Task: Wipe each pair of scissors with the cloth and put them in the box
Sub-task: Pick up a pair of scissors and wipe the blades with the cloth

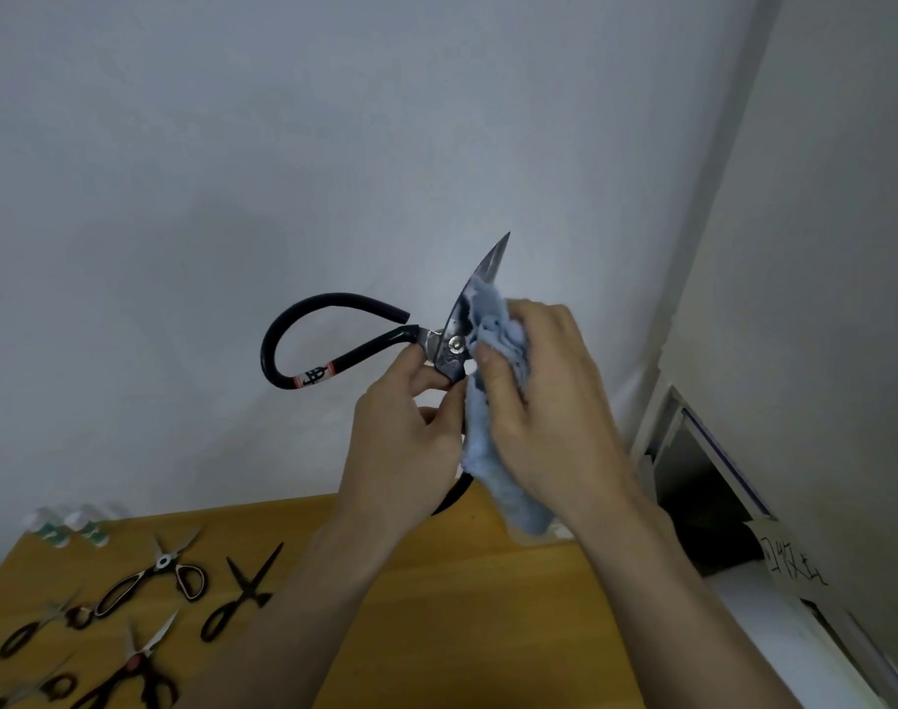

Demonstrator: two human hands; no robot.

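A large pair of scissors [452, 330] with black looped handles is held up in front of the wall, its blade tip pointing up. My left hand [406, 437] grips it just below the pivot, one handle loop curling out to the left. My right hand [544, 401] holds a light blue cloth [493, 432] bunched against the right side of the blades. Part of the cloth hangs down below my right hand. Several other black-handled scissors [155, 580] lie on the wooden table [462, 606] at lower left. No box is in view.
Two small white bottles [73, 524] stand at the table's far left corner. A white cabinet or wall panel [820, 299] rises on the right, with a dark gap [702, 504] and a handwritten paper label [789, 560] beside the table.
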